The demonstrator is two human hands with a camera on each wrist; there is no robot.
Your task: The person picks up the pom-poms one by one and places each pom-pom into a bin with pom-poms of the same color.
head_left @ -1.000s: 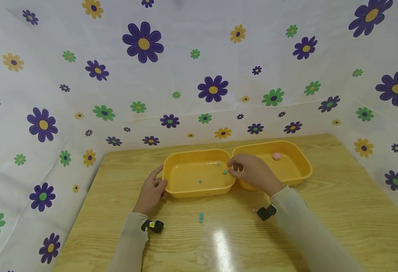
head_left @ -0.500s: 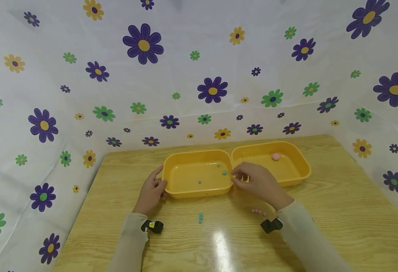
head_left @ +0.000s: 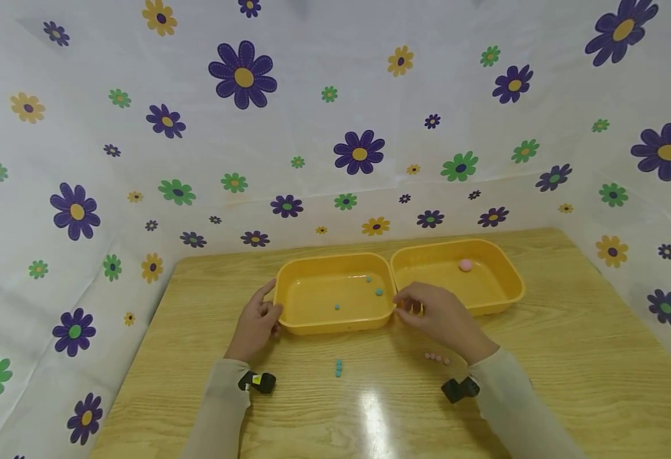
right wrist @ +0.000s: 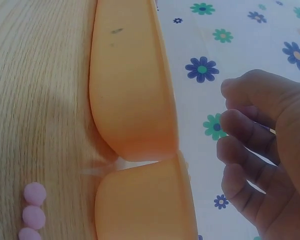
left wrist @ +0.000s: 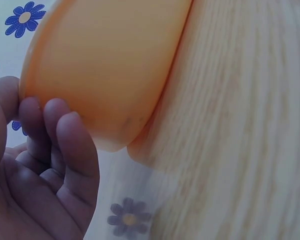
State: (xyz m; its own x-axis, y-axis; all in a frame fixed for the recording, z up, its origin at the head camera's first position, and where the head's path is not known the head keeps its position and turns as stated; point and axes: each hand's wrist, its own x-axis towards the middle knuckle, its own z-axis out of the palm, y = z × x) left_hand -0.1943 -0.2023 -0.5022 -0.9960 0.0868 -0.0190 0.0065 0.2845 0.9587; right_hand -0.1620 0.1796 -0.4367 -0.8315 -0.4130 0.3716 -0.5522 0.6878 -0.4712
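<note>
My left hand (head_left: 257,324) holds the left end of a yellow plastic tray (head_left: 329,327); in the left wrist view its curled fingers (left wrist: 77,145) lie against the orange-looking end wall. Three small blue balls sit in this tray, the biggest blue ball (head_left: 378,292) near its right end. My right hand (head_left: 441,315) hovers over the near side where the trays meet. Its fingers are loosely bent, with nothing between thumb and fingertips in the right wrist view. A second yellow tray (head_left: 498,307) adjoins on the right and contains a pink ball (head_left: 466,265).
On the wooden table (head_left: 289,408), three blue balls (head_left: 338,368) form a short row before the left tray. Several pink balls (head_left: 436,358) line up below my right hand. A white flower-printed sheet (head_left: 306,127) encloses the back and sides.
My right hand has drawn back from over the left tray, rightward and nearer, uncovering the pink row on the table. My left hand and the balls in the trays stay put.
</note>
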